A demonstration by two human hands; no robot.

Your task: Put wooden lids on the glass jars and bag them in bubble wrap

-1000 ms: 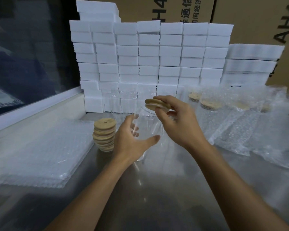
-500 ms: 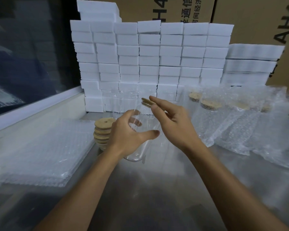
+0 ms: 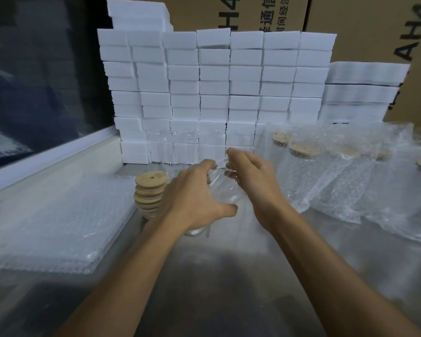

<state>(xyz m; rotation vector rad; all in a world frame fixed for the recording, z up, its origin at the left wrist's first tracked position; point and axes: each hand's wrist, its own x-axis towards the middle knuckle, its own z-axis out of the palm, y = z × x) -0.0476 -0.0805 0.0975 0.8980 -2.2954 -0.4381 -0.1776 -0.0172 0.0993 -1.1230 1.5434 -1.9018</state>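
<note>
Above bare table (image 3: 229, 276), left hand (image 3: 192, 198) gripping tilted glass jar (image 3: 225, 190), right hand (image 3: 250, 173) cupped over its mouth, lid stack (image 3: 150, 190) just left.

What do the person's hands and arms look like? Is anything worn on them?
Both forearms are bare as far as the picture shows: no sleeves visible. The left hand and right hand wear no gloves; no ring, watch or bracelet shows. The fingers are partly hidden.

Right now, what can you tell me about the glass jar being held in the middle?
The glass jar is clear, smooth and looks empty. It is tilted, mouth pointing away toward the white blocks, base lifted near the steel table. The left hand grips its body; the right hand covers its mouth, so whether the wooden lid is seated cannot be seen.
</note>
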